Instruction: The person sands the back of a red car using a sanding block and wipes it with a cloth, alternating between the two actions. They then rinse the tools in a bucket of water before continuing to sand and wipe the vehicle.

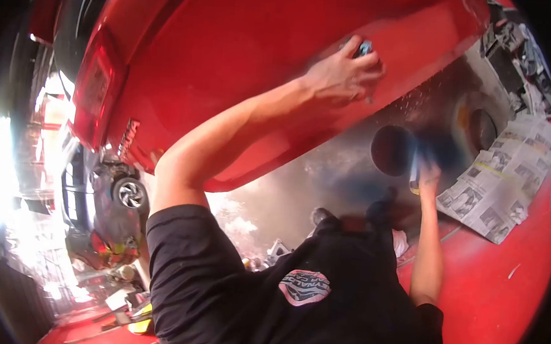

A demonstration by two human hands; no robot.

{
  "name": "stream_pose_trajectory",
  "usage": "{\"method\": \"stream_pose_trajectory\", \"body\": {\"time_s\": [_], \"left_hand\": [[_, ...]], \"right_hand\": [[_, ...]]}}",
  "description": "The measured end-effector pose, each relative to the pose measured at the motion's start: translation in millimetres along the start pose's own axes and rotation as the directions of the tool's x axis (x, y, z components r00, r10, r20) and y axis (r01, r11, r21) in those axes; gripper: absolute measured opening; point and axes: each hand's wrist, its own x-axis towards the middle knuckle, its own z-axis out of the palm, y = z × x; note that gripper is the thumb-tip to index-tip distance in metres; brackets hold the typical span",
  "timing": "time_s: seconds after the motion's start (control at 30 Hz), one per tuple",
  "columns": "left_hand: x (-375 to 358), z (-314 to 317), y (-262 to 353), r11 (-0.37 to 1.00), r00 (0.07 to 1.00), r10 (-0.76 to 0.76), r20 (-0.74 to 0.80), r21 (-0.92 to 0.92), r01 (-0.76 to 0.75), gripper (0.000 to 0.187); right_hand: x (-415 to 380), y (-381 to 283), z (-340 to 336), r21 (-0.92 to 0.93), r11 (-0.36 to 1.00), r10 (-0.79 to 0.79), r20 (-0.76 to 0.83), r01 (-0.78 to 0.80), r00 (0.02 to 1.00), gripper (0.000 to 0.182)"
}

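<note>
My left hand (pixel 348 72) is stretched up over a red car body panel (pixel 244 63). Its fingers curl round a small dark and light-blue object (pixel 363 48), mostly hidden in the grip, held right at the painted surface. Lower and to the right, my right hand (pixel 429 179) grips a narrow, pale blue-white object (pixel 415 174), smeared by motion, with a touch of yellow at its lower end; its kind does not show. A tail light (pixel 97 88) and raised lettering (pixel 128 139) sit at the panel's left end.
Printed newspaper sheets (pixel 496 179) lie right of my right hand. Dark round patches (pixel 392 151) mark the grey floor below the panel. Another car with a silver wheel (pixel 130 193) stands at left. Assorted parts (pixel 522 61) are heaped at upper right.
</note>
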Motion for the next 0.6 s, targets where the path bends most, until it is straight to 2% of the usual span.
{"method": "stream_pose_trajectory", "body": {"time_s": [0.07,0.1,0.17,0.23,0.3,0.4,0.43,0.47,0.5,0.6], "left_hand": [[-50,3,22,0.999,0.999,-0.024,-0.023,0.021,0.025,0.015],[-73,-3,32,0.999,0.998,-0.042,-0.046,0.022,0.043,0.015],[-119,-21,55,0.996,0.997,-0.074,0.036,-0.045,0.075,0.016],[-166,-42,73,0.982,0.992,-0.123,0.032,-0.141,0.126,0.020],[-212,-52,93,0.980,0.985,-0.156,0.066,-0.113,0.163,0.025],[-284,-59,123,0.960,0.979,-0.201,0.039,-0.191,0.205,0.031],[-313,-59,138,0.955,0.966,-0.258,0.008,-0.152,0.256,0.029],[-353,-47,159,0.931,0.936,-0.348,-0.052,-0.135,0.338,0.029],[-378,-35,173,0.915,0.923,-0.377,-0.082,-0.190,0.356,0.031],[-447,-26,209,0.879,0.892,-0.449,-0.051,-0.204,0.430,0.034]], "right_hand": [[-19,-12,29,0.043,0.996,-0.074,0.018,0.073,0.997,0.059],[-20,17,42,-0.009,0.952,-0.305,0.043,0.306,0.951,0.058],[-46,-8,68,-0.015,0.982,-0.189,0.018,0.189,0.982,0.058],[-72,-24,90,-0.032,0.991,-0.132,0.039,0.133,0.991,0.060],[-92,-32,114,-0.014,0.984,-0.179,0.023,0.180,0.984,0.062],[-120,-54,139,0.011,0.992,-0.128,0.091,0.128,0.988,0.062],[-128,-55,148,-0.016,0.993,-0.113,0.125,0.116,0.986,0.062],[-141,-68,162,-0.134,0.983,-0.105,0.137,0.123,0.985,0.064],[-150,-68,176,-0.201,0.974,-0.079,0.152,0.109,0.985,0.066],[-170,-81,201,-0.290,0.953,-0.024,0.220,0.089,0.975,0.069]]}}
